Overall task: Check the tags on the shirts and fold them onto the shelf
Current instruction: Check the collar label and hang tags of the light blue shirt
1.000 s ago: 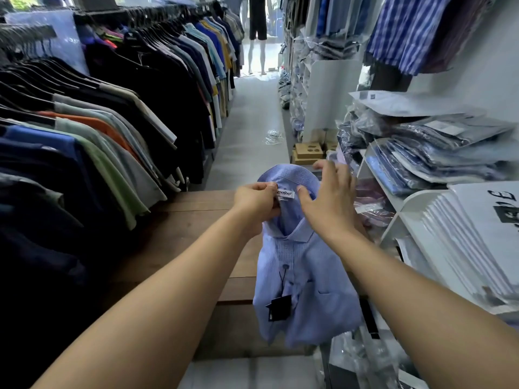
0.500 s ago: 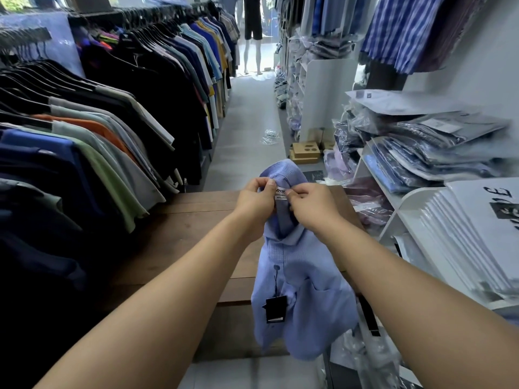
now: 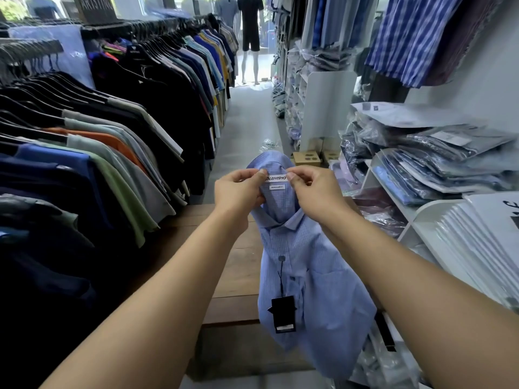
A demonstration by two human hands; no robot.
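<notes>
The light blue shirt [image 3: 306,265] is thin woven cloth with a fine matt check. Its neck label [image 3: 275,178] looks like smooth white woven fabric; the hanging tag [image 3: 282,313] is matt black card. The counter [image 3: 238,265] is brown wood, dull-finished. Bagged shirts [image 3: 438,161] lie in glossy, crinkled clear plastic on smooth white shelves [image 3: 393,197].
</notes>
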